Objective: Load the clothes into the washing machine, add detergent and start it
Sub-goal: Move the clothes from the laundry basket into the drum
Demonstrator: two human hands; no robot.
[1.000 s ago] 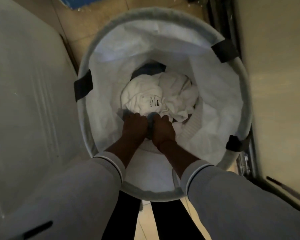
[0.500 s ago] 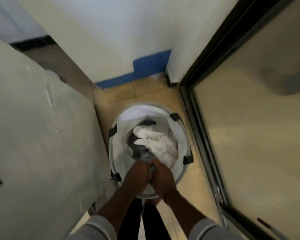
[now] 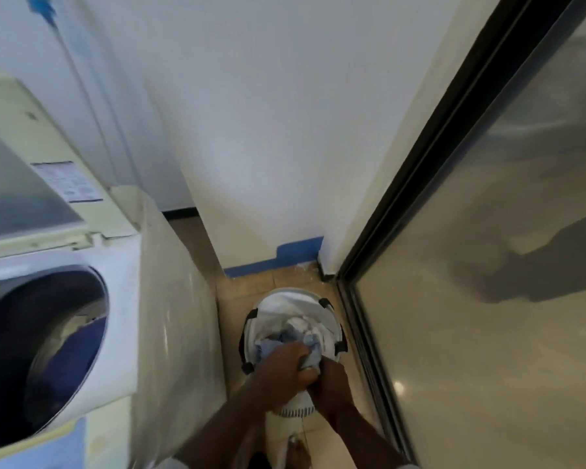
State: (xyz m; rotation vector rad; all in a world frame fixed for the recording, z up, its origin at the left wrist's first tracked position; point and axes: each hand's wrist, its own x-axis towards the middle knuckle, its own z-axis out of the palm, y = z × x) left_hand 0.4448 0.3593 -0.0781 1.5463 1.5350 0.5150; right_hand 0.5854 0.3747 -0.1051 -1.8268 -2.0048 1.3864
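A round white laundry basket (image 3: 268, 301) with black handles stands on the floor between the washing machine and a glass door. White and pale blue clothes (image 3: 305, 333) fill it. My left hand (image 3: 281, 367) and my right hand (image 3: 329, 380) are side by side above the basket's near rim, and both grip a bundle of pale clothes (image 3: 310, 353) lifted from it. The top-loading washing machine (image 3: 82, 265) stands at the left with its lid (image 3: 24, 184) raised. Its drum opening (image 3: 41, 346) shows dark fabric inside.
A white wall with a blue skirting strip (image 3: 274, 258) stands behind the basket. A black-framed frosted glass door (image 3: 471, 299) runs along the right. The tan tiled floor (image 3: 237, 292) strip between the machine and the door is narrow.
The view has risen and turned left, bringing the washing machine's open drum into sight. Both hands have lifted with a clothes bundle from deep in the basket to above its rim.
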